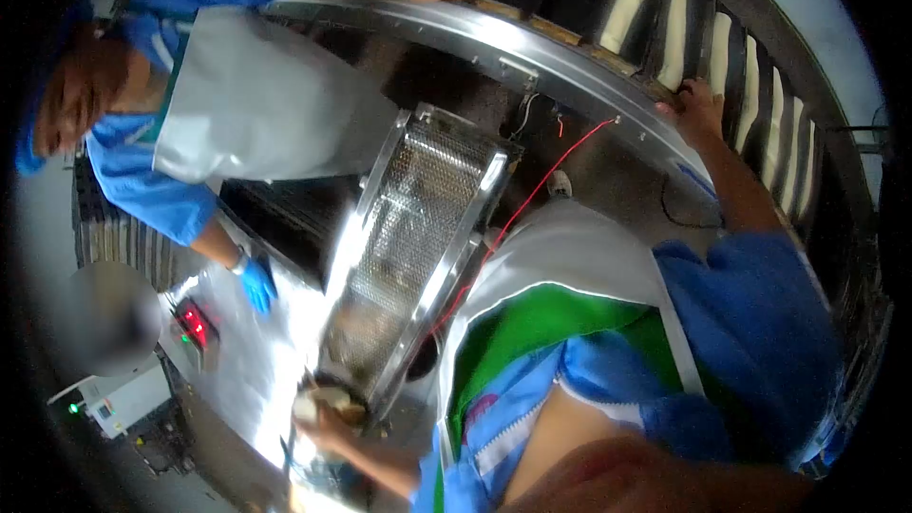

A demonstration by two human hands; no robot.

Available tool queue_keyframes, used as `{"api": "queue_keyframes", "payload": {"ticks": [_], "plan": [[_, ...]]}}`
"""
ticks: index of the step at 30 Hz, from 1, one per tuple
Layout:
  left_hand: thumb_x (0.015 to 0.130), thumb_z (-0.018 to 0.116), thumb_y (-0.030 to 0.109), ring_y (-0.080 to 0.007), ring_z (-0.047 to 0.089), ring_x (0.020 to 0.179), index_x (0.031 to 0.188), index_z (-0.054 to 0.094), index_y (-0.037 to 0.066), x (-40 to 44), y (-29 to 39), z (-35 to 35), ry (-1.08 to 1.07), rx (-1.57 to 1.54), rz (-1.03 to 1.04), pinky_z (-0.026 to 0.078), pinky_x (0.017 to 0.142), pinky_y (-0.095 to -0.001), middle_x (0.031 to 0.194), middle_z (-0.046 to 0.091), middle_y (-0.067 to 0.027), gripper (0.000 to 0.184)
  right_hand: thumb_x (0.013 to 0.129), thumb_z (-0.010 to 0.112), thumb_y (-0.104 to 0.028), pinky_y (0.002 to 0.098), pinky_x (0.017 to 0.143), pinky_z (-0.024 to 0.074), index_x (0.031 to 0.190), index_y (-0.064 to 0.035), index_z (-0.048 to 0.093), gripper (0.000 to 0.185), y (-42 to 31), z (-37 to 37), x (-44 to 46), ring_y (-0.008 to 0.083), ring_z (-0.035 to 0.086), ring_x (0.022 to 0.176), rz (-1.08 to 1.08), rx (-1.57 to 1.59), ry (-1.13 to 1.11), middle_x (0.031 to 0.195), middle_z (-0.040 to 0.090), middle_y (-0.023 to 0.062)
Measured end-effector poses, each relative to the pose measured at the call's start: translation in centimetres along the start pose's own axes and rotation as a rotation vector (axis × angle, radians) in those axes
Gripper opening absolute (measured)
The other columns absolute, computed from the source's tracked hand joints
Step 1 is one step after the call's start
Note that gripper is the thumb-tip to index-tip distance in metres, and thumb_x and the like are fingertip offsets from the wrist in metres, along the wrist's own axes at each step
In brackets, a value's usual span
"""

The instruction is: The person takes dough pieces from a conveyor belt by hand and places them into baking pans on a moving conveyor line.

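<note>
My left hand (328, 424) is at the lower left, at the lower end of a metal mesh chute (418, 199). Its fingers are bent round a pale piece (306, 407) that looks like dough; glare blurs the details. My right hand (700, 114) reaches to the dark trays on the upper right, its fingertips at the tray edge by the lower end of a pale dough strip (675, 33). Whether it grips anything is hard to make out. Several more strips (627, 2) lie side by side in the dark trays.
A co-worker in a grey apron (266, 100) stands at left, one bare hand at the trays, the other gloved in blue above a shiny metal table (237, 361). A red-lit display (195, 325) stands there. A curved metal rail (570, 52) and a red cord (532, 192) cross the middle.
</note>
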State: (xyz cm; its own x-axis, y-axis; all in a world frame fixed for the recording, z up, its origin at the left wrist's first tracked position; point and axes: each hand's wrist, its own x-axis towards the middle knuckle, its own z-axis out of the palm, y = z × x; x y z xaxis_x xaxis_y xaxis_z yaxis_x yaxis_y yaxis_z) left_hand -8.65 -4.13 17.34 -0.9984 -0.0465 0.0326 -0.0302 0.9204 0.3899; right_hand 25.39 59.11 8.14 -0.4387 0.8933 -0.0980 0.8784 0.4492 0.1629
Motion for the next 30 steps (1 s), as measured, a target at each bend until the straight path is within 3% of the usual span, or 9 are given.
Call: {"api": "queue_keyframes", "payload": {"ticks": [5,8,10,11,13,17,18,25,30], "plan": [[0.086,0.053,0.049,-0.0247,0.064,0.076,0.096,0.065,-0.002,-2.4,13.2,-1.5,-0.042,-0.673,0.466,0.052,0.064,-0.0364,0.087,0.066,-0.0146,0.053,0.073,0.072,-0.048,0.0524,0.107,0.0221,0.091,0.0024,0.066,0.054,1.5,1.1,1.0,0.0321,0.041,0.119,-0.187,0.120,0.229,0.110,0.051,0.0126],[0.084,0.056,0.030,-0.0258,0.055,0.104,0.116,0.052,-0.005,-0.9,24.4,0.7,0.293,-1.098,0.139,0.042,0.093,-0.0394,0.111,0.057,-0.0146,0.047,0.071,0.073,-0.045,0.0607,0.108,0.0141,0.095,0.0028,0.066,0.054,1.8,-2.0,1.2,0.0335,0.033,0.130,-0.246,0.244,0.161,0.116,0.051,0.0135],[0.086,0.058,0.023,-0.0269,0.052,0.112,0.120,0.049,-0.005,-0.5,31.5,2.3,0.005,-1.635,-0.160,0.033,0.104,-0.0417,0.118,0.056,-0.0172,0.045,0.069,0.073,-0.045,0.0622,0.107,0.0147,0.095,0.0019,0.067,0.054,2.4,-1.8,1.4,0.0342,0.035,0.128,-0.314,0.301,0.187,0.118,0.051,0.0136],[0.086,0.059,0.019,-0.0277,0.052,0.112,0.120,0.049,-0.005,0.7,33.6,4.8,-0.161,-1.606,0.409,0.036,0.101,-0.0413,0.117,0.056,-0.0164,0.043,0.069,0.073,-0.046,0.0626,0.106,0.0150,0.094,0.0018,0.067,0.054,2.5,-2.6,1.5,0.0344,0.036,0.128,-0.327,0.278,0.176,0.118,0.050,0.0138],[0.084,0.057,0.004,-0.0283,0.060,0.100,0.113,0.052,-0.003,-0.9,42.2,7.6,-0.276,-1.707,0.367,0.049,0.090,-0.0397,0.110,0.059,-0.0174,0.031,0.069,0.071,-0.050,0.0624,0.105,0.0175,0.092,0.0016,0.066,0.056,2.8,-3.0,2.1,0.0320,0.037,0.127,-0.363,0.243,0.198,0.116,0.051,0.0135],[0.072,0.072,0.009,-0.0214,0.060,0.097,0.104,0.058,0.000,-4.4,55.3,14.7,-0.483,-1.549,0.627,0.049,0.081,-0.0325,0.101,0.063,-0.0098,0.036,0.067,0.075,-0.046,0.0634,0.104,0.0191,0.074,0.0017,0.064,0.050,3.7,-2.9,3.1,0.0338,0.040,0.123,-0.433,0.342,0.242,0.110,0.053,0.0136],[0.071,0.073,0.010,-0.0215,0.061,0.094,0.103,0.059,0.000,-4.6,57.1,16.9,-0.401,-1.182,0.629,0.049,0.080,-0.0324,0.098,0.063,-0.0101,0.037,0.067,0.074,-0.047,0.0635,0.104,0.0192,0.074,0.0015,0.064,0.050,3.8,-3.0,3.2,0.0335,0.040,0.123,-0.442,0.362,0.251,0.110,0.053,0.0134],[0.068,0.073,0.013,-0.0318,0.058,0.095,0.093,0.066,0.008,-7.3,59.3,28.6,-0.240,-0.417,1.176,0.048,0.083,-0.0380,0.104,0.061,-0.0122,0.027,0.071,0.069,-0.051,0.0632,0.104,0.0184,0.071,-0.0009,0.061,0.051,4.4,-2.7,4.5,0.0326,0.040,0.123,-0.461,0.479,0.233,0.112,0.053,0.0122],[0.074,0.066,0.011,-0.0292,0.059,0.094,0.085,0.069,0.010,-8.1,59.1,27.9,-0.261,-0.225,1.181,0.049,0.080,-0.0394,0.097,0.063,-0.0064,0.011,0.073,0.069,-0.046,0.0630,0.104,0.0190,0.073,-0.0014,0.061,0.046,4.4,-4.2,5.1,0.0328,0.039,0.125,-0.494,0.493,0.215,0.116,0.052,0.0126]]}}
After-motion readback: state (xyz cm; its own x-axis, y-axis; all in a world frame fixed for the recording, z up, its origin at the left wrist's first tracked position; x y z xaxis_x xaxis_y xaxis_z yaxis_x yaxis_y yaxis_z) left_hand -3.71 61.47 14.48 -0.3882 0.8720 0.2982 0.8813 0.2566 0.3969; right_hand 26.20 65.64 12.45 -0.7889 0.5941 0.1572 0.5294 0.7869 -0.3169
